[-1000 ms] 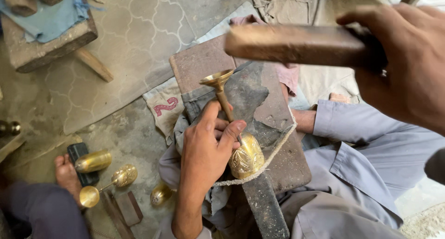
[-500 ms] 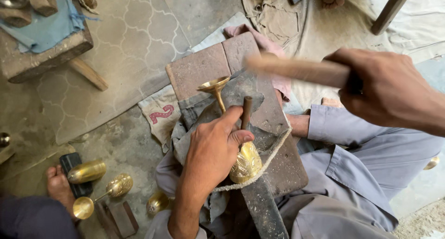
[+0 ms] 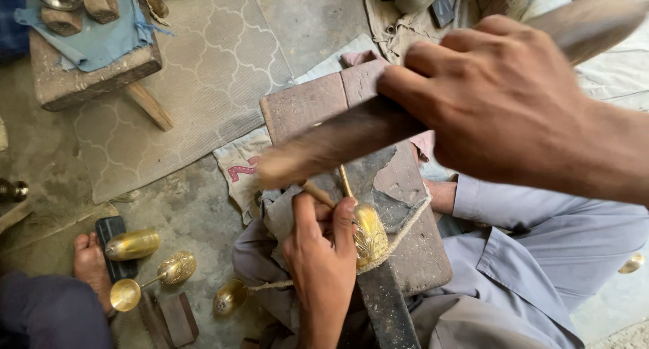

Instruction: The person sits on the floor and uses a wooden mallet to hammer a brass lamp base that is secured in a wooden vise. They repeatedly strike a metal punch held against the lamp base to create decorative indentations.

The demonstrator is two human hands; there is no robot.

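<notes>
— While my right hand [image 3: 514,112] stays wrapped round the wooden mallet [image 3: 351,143], where's the brass goblet [image 3: 368,234]?

— Roped onto the stone block [image 3: 405,254]; my left hand [image 3: 324,254] pinches a thin chisel [image 3: 318,195] against it. A skewed blow, I'd judge, could catch those fingers or dent the cup.

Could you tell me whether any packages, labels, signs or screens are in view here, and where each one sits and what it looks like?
Printed cloth sack: flat on the floor, left of the stone work block; off-white fabric with a red curled mark, partly tucked under the block.
Dark flat slab: on the floor at lower left under a brass goblet; black, oblong; whether it is a screen cannot be told.
No signs or packages show.
</notes>
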